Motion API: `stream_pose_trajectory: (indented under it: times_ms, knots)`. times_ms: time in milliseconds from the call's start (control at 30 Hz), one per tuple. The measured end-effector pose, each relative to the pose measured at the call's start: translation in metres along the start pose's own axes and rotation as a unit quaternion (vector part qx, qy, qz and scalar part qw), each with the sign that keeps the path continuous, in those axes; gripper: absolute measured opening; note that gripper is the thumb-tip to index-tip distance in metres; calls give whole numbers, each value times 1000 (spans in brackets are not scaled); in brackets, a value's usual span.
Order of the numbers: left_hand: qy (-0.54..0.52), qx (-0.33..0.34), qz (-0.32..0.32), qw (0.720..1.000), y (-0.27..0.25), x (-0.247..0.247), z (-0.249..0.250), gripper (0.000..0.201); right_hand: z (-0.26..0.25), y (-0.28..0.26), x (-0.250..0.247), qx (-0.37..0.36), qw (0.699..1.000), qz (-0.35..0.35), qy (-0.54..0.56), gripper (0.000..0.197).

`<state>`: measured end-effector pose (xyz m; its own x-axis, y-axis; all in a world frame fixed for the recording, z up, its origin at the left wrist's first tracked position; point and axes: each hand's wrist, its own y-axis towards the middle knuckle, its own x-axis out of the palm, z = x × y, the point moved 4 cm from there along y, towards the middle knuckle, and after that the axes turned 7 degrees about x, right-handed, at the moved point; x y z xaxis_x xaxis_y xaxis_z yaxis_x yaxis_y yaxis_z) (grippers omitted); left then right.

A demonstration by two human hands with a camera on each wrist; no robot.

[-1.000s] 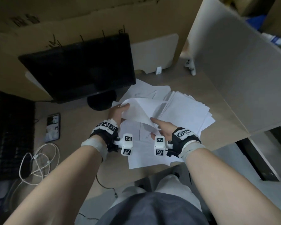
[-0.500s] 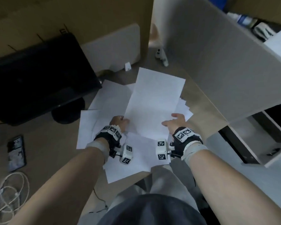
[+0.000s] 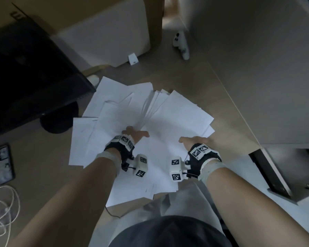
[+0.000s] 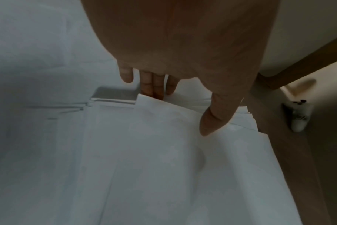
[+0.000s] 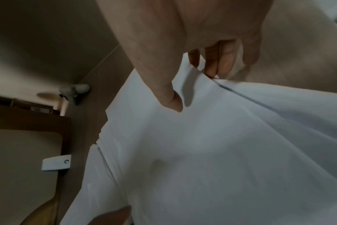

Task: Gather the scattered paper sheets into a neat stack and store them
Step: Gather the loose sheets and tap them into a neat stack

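Observation:
Several white paper sheets (image 3: 177, 114) lie fanned and overlapping on the wooden desk (image 3: 230, 122), some hanging over its near edge. My left hand (image 3: 135, 135) is at the middle of the pile. In the left wrist view its fingers (image 4: 154, 85) slip under a sheet's edge and the thumb lies on top of the sheets (image 4: 164, 159). My right hand (image 3: 193, 140) is at the pile's right side. The right wrist view shows its fingers (image 5: 212, 64) curled under the edge of the top sheets (image 5: 221, 137), with the thumb pressing from above.
A black monitor (image 3: 30, 73) stands at the left, its round foot touching the pile. Further left lie a phone (image 3: 3, 164) and a white cable (image 3: 2, 207). A small white device (image 3: 181, 45) lies at the back. A grey partition (image 3: 257, 68) walls the right side.
The large sheet that both hands held up half a second ago now lies on the pile. Both hands have dropped to the sheets, the left reaching into the middle.

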<state>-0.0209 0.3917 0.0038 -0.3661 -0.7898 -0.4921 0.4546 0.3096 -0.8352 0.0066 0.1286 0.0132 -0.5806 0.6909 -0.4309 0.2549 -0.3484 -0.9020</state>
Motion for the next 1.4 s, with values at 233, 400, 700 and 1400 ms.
stream_pose_trajectory:
  times_ms: [233, 400, 700, 1400]
  knots:
    - [-86, 19, -67, 994, -6, 1, 18, 89, -9, -1, 1, -4, 999, 11, 42, 63]
    - [-55, 75, -53, 994, 2, 10, 19, 89, -5, -16, -2, 11, 1000, 5, 25, 34]
    - [-93, 178, -39, 979, -24, 0, 18, 74, 1, -22, -14, 12, 991, 83, 105, 70]
    - [-419, 204, 287, 837, -164, -88, 14, 46, -142, -163, -84, -446, 873, 11, 199, 27]
